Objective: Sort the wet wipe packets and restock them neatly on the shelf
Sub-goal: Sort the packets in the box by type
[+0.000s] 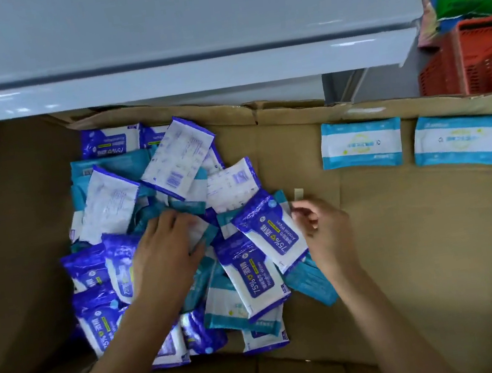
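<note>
Your right hand's fingers (pixel 305 215) are curled loosely at the edge of a purple alcohol wipe packet (pixel 272 230) on the right fringe of the heap; whether they actually pinch it or only touch its edge, you cannot tell from here. Your left hand (pixel 165 255) lies flat, fingers spread, pressed onto the middle of the pile (pixel 162 230) with nothing closed in its grip. Around both hands the packets sit jumbled: purple 75% alcohol packs, teal packs, several face down showing white backs, all overlapping on the left half of a flattened cardboard box (pixel 406 242). Well apart, along the far right of the cardboard, two teal-and-white packets (pixel 361 145) lie side by side, face up, squared to each other. Above runs the grey shelf edge (pixel 158 75), bare in the part seen; a red basket (pixel 474 56) stands to the far right. Judgement: you are early in the sorting step, restocking not yet begun. Next move likely calls for lifting the purple packet clear without dragging its neighbours, then starting a separate purple row away from the teal pair.
</note>
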`<state>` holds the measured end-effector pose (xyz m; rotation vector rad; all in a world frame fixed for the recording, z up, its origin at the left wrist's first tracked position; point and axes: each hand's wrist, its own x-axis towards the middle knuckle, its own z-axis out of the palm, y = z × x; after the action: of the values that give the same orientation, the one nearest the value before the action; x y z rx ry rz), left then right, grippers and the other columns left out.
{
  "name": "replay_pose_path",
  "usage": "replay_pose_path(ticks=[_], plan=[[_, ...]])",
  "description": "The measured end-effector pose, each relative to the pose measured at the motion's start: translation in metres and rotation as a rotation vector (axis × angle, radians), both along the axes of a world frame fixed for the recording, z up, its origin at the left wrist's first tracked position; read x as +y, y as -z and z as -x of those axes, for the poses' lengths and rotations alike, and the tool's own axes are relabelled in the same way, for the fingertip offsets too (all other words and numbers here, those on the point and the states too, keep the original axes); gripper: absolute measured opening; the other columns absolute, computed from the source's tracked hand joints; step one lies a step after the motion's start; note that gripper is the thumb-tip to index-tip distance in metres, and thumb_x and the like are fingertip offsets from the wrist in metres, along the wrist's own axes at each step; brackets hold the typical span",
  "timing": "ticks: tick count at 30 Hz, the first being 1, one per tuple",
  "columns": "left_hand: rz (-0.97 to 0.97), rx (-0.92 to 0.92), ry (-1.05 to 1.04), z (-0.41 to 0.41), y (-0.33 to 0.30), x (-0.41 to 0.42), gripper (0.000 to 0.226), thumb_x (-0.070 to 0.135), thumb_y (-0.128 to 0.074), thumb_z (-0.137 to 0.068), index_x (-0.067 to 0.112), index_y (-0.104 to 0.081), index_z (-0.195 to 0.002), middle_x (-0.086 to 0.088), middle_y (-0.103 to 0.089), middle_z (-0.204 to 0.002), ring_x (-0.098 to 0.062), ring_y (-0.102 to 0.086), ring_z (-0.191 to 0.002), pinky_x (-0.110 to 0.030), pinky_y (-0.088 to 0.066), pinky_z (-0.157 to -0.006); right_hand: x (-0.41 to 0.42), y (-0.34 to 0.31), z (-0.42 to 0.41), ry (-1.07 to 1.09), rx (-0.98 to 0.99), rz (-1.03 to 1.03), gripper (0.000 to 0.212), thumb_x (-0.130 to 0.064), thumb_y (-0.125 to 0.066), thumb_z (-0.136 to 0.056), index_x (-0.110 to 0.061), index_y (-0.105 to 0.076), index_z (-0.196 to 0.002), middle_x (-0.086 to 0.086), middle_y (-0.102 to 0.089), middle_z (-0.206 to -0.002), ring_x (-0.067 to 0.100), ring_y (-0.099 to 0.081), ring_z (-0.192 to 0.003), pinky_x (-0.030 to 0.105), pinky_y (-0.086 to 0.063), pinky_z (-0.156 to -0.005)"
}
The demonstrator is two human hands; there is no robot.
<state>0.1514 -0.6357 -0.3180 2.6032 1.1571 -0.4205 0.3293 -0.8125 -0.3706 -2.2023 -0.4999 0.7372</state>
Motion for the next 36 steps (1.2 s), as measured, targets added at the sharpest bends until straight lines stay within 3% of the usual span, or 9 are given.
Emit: replay_pose_path(ticks=[5, 10, 17, 21, 23, 27, 29, 32, 36], plan=[[-0.020, 0.194, 0.091, 0.022, 0.004, -0.008, 0.078, 0.048, -0.081, -0.069, 0.014, -0.051, -0.132, -0.009, -0.046, -0.129, -0.031, -0.050, -0.114, -0.042, -0.049, -0.091, 0.030, 0.008, 0.013, 0.006, 0.045, 0.077, 0.020, -0.029, -0.075, -0.083, -0.015, -0.068, -0.096, -0.008, -0.063, -0.076, 0.006, -0.057, -0.065, 0.023, -0.045, -0.062], [-0.066, 0.083, 0.093, 0.025, 0.014, -0.007, 0.054, 0.027, -0.079, -0.074, 0.010, -0.063, -0.123, -0.013, -0.057, -0.118, -0.034, -0.059, -0.099, -0.045, -0.053, -0.078, 0.038, 0.002, 0.028, -0.086, -0.049, 0.132, 0.015, -0.029, -0.070, -0.086, -0.016, -0.063, -0.086, -0.005, -0.053, -0.082, 0.011, -0.051, -0.072, 0.026, -0.039, -0.066], [0.014, -0.337, -0.129, 0.033, -0.021, -0.011, 0.033, 0.020, -0.062, -0.095, 0.024, -0.062, -0.128, -0.008, -0.073, -0.092, -0.033, -0.069, -0.076, -0.033, -0.050, -0.057, 0.000, -0.031, 0.007, 0.552, 0.289, -0.257, 0.017, -0.012, -0.065, -0.091, -0.009, -0.048, -0.093, 0.008, -0.047, -0.082, 0.011, -0.061, -0.076, 0.037, -0.059, -0.057], [0.107, -0.598, 0.026, 0.003, -0.030, -0.041, 0.042, 0.022, -0.050, -0.098, 0.018, -0.053, -0.139, 0.007, -0.055, -0.138, -0.006, -0.053, -0.125, -0.020, -0.045, -0.096, -0.046, -0.049, -0.029, 0.750, 0.412, -0.347, 0.036, -0.004, -0.067, -0.088, -0.009, -0.045, -0.117, 0.012, -0.067, -0.097, 0.017, -0.072, -0.077, 0.030, -0.058, -0.051], [0.120, -0.649, 0.155, -0.031, -0.020, -0.063, 0.045, 0.024, -0.045, -0.097, 0.014, -0.052, -0.140, 0.005, -0.052, -0.143, -0.008, -0.046, -0.134, -0.023, -0.042, -0.105, -0.074, -0.056, -0.051, 0.771, 0.402, -0.329, 0.042, -0.005, -0.067, -0.088, -0.009, -0.046, -0.124, 0.009, -0.069, -0.099, 0.015, -0.073, -0.077, 0.030, -0.059, -0.053], [0.053, -0.603, 0.452, -0.119, 0.026, -0.115, 0.044, 0.020, -0.050, -0.095, 0.014, -0.055, -0.138, 0.000, -0.057, -0.140, -0.020, -0.050, -0.133, -0.038, -0.053, -0.097, -0.126, -0.050, -0.098, 0.776, 0.234, -0.188, 0.040, -0.006, -0.069, -0.087, -0.015, -0.051, -0.122, 0.009, -0.067, -0.111, 0.021, -0.071, -0.092, 0.031, -0.061, -0.060], [0.027, -0.497, 0.562, -0.155, 0.050, -0.140, 0.056, 0.016, -0.060, -0.090, 0.018, -0.047, -0.143, 0.000, -0.049, -0.148, -0.023, -0.041, -0.140, -0.038, -0.045, -0.108, -0.146, -0.044, -0.113, 0.780, 0.067, -0.039, 0.042, -0.009, -0.071, -0.084, -0.019, -0.054, -0.121, 0.010, -0.064, -0.118, 0.025, -0.067, -0.102, 0.039, -0.061, -0.068], [0.054, -0.348, 0.662, -0.177, 0.074, -0.166, 0.069, 0.024, -0.056, -0.096, 0.024, -0.020, -0.155, -0.003, -0.012, -0.164, -0.028, -0.006, -0.151, -0.045, -0.020, -0.121, -0.163, -0.041, -0.112, 0.446, -0.399, 0.368, 0.055, -0.022, -0.077, -0.074, -0.020, -0.059, -0.125, 0.008, -0.058, -0.127, 0.029, -0.050, -0.118, 0.050, -0.045, -0.095], [0.041, -0.276, 0.629, -0.183, 0.073, -0.168, 0.085, 0.003, -0.048, -0.091, 0.027, 0.000, -0.156, 0.000, 0.012, -0.164, -0.026, 0.014, -0.150, -0.043, -0.008, -0.123, -0.164, -0.033, -0.089, 0.052, -0.503, 0.416, 0.050, -0.019, -0.070, -0.085, -0.024, -0.056, -0.133, -0.002, -0.044, -0.146, 0.029, -0.033, -0.131, 0.044, -0.038, -0.104]])
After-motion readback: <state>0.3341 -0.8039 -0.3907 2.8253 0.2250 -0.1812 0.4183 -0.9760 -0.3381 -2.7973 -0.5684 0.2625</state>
